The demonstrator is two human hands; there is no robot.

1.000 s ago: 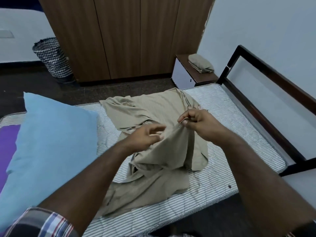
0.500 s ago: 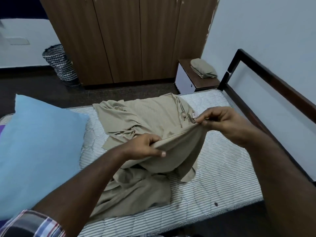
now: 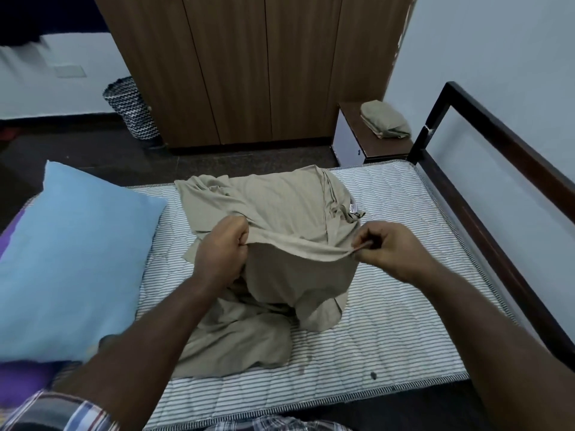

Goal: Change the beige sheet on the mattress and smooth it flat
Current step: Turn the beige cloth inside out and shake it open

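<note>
A beige sheet [image 3: 280, 206] lies bunched in the middle of the striped mattress [image 3: 404, 321]. One edge of it is lifted and stretched between my hands. My left hand [image 3: 221, 253] grips that edge in a fist at its left end. My right hand [image 3: 385, 247] pinches the same edge at its right end, between thumb and fingers. Below the taut edge the cloth hangs in folds onto the mattress. A white label [image 3: 354, 209] shows on the sheet near my right hand.
A light blue pillow [image 3: 71, 259] lies on the left of the mattress, over purple cloth [image 3: 18, 381]. A dark bed frame [image 3: 510, 194] runs along the right. A bedside table [image 3: 370, 141] carries a folded beige cloth [image 3: 385, 119]. Behind stand a wooden wardrobe [image 3: 249, 66] and a zigzag basket [image 3: 133, 110].
My hands have moved apart along the sheet's edge, pulling it taut. The left hand went from a loose hold to a fist. The view has tilted further down.
</note>
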